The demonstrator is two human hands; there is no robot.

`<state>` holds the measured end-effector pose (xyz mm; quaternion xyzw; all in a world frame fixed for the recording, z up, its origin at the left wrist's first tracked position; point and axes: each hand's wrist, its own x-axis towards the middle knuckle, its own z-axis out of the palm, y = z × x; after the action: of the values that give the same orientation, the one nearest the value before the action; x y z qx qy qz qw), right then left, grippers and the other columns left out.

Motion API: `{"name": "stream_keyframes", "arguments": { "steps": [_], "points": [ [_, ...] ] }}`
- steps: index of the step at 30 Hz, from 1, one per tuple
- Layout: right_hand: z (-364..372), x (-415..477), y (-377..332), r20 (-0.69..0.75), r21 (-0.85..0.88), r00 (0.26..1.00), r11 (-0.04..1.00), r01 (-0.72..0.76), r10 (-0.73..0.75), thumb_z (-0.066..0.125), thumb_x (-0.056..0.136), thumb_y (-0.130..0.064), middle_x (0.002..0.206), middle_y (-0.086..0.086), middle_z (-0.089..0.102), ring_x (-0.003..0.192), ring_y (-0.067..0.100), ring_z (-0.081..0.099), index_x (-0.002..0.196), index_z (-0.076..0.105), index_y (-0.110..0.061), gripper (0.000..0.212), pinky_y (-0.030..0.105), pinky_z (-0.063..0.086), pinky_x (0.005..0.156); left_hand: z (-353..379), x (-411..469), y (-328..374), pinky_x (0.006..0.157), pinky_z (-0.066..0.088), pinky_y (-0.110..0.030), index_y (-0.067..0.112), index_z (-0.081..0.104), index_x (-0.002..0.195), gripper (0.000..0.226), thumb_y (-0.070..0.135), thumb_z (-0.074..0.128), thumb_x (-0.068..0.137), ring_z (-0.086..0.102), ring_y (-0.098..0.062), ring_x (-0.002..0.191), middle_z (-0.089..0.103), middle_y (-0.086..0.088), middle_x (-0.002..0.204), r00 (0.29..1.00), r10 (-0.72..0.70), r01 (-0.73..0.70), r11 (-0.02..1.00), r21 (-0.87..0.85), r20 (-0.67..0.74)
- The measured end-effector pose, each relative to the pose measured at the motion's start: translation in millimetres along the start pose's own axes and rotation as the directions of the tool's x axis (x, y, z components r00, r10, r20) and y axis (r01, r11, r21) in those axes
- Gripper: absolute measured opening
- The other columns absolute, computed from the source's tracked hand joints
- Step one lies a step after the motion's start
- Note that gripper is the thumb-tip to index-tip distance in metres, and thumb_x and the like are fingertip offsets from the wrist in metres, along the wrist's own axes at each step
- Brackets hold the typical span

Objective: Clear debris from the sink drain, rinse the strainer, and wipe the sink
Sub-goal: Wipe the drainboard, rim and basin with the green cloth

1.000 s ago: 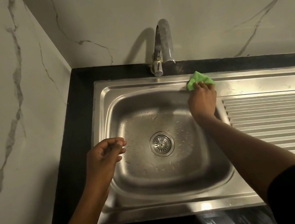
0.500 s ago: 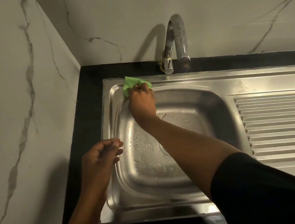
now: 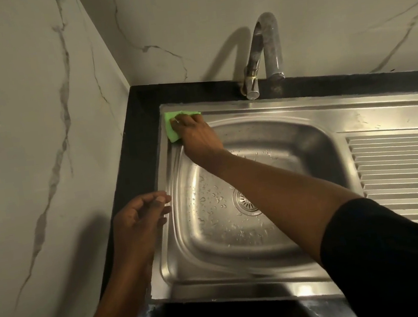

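A stainless steel sink (image 3: 245, 268) sits in a black counter, its basin dotted with water drops. The round strainer (image 3: 246, 201) lies in the drain, half hidden by my right forearm. My right hand (image 3: 197, 138) presses a green cloth (image 3: 171, 128) flat onto the sink's rear left rim corner. My left hand (image 3: 141, 221) hovers over the left rim, fingers loosely curled, with nothing in it.
A curved metal faucet (image 3: 265, 51) stands behind the basin. The ribbed drainboard (image 3: 405, 171) extends to the right. Marble walls close in at the left and back. The black counter (image 3: 135, 174) borders the sink on the left.
My right hand has slid the green cloth leftward along the back rim, from right of the faucet to the rear left corner. My left hand has stayed by the left rim.
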<state>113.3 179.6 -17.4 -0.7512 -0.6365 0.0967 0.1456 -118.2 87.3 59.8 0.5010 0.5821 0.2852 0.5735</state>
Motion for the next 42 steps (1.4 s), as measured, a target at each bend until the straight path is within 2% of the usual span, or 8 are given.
{"name": "stream_keyframes", "arguments": {
  "steps": [9,18,23,29,33,36,39,42],
  "points": [
    [9,-103,-44,0.120,0.260,0.989,0.965,0.047,-0.081,0.059,0.081,0.011,0.156,0.004,0.050,0.136,0.035,0.046,0.150,0.052,-0.016,0.074,0.045,0.049,0.106,-6,1,5,0.087,0.061,-0.039,0.032,0.083,0.097,0.016,0.023,0.070,0.097,0.080,-0.021,0.095,0.083,-0.002,0.099,0.999,0.035,-0.036,0.999,-0.039,-0.028],
    [-1,-234,-71,0.371,0.393,0.872,0.905,0.165,-0.320,0.058,0.092,-0.006,0.134,0.015,0.066,0.130,0.030,0.045,0.138,0.063,-0.007,0.046,0.029,0.032,0.111,-1,-4,10,0.084,0.061,-0.036,0.033,0.082,0.097,0.017,0.023,0.069,0.098,0.080,-0.020,0.096,0.083,0.000,0.102,0.999,0.047,-0.048,0.998,-0.039,-0.015],
    [-33,-258,-46,0.384,0.556,0.814,0.813,0.173,-0.435,0.064,0.095,-0.001,0.134,0.016,0.068,0.129,0.032,0.056,0.128,0.070,-0.001,0.033,0.038,0.035,0.115,3,-12,6,0.088,0.061,-0.039,0.022,0.081,0.104,0.013,0.021,0.068,0.099,0.080,-0.023,0.097,0.083,-0.001,0.102,0.999,0.039,-0.040,0.997,-0.067,-0.016],
    [-68,-295,17,0.410,0.657,0.862,0.752,-0.053,-0.298,0.069,0.091,-0.006,0.124,0.009,0.074,0.116,0.021,0.071,0.121,0.076,-0.008,0.031,0.036,0.052,0.104,17,-23,-2,0.089,0.059,-0.041,0.023,0.081,0.101,0.015,0.017,0.067,0.100,0.078,-0.028,0.101,0.082,-0.005,0.104,0.999,0.013,-0.008,0.994,-0.110,0.039],
    [-86,-303,67,0.572,0.554,0.792,0.812,-0.184,-0.211,0.057,0.076,0.008,0.118,-0.003,0.077,0.113,0.008,0.071,0.115,0.080,-0.019,0.053,0.036,0.054,0.102,25,-27,0,0.090,0.059,-0.042,0.026,0.080,0.098,0.017,0.018,0.066,0.101,0.079,-0.027,0.101,0.082,-0.003,0.105,0.999,0.008,-0.001,0.991,-0.133,0.053],
    [-99,-300,96,0.642,0.510,0.742,0.831,-0.223,-0.195,0.049,0.064,0.006,0.101,0.001,0.081,0.095,0.017,0.077,0.103,0.084,-0.018,0.058,0.042,0.060,0.089,27,-27,1,0.088,0.059,-0.040,0.027,0.081,0.099,0.016,0.019,0.066,0.101,0.079,-0.024,0.100,0.083,-0.001,0.104,0.998,0.025,-0.019,0.991,-0.130,0.049],
    [-112,-280,127,0.706,0.378,0.703,0.885,-0.271,-0.086,0.049,0.062,-0.001,0.091,0.003,0.081,0.077,0.009,0.072,0.096,0.085,-0.015,0.052,0.036,0.061,0.080,26,-28,2,0.088,0.059,-0.039,0.029,0.081,0.098,0.017,0.020,0.066,0.101,0.080,-0.023,0.099,0.083,-0.001,0.104,0.999,0.028,-0.023,0.991,-0.133,0.037],
    [-114,-254,145,0.639,0.446,0.764,0.765,-0.465,0.092,0.053,0.076,0.017,0.083,-0.002,0.080,0.068,0.001,0.069,0.097,0.084,-0.012,0.047,0.024,0.057,0.071,23,-28,-1,0.087,0.059,-0.038,0.031,0.082,0.096,0.018,0.021,0.067,0.100,0.079,-0.024,0.099,0.083,-0.002,0.104,0.999,0.029,-0.026,0.992,-0.121,0.027]
  ]
}}
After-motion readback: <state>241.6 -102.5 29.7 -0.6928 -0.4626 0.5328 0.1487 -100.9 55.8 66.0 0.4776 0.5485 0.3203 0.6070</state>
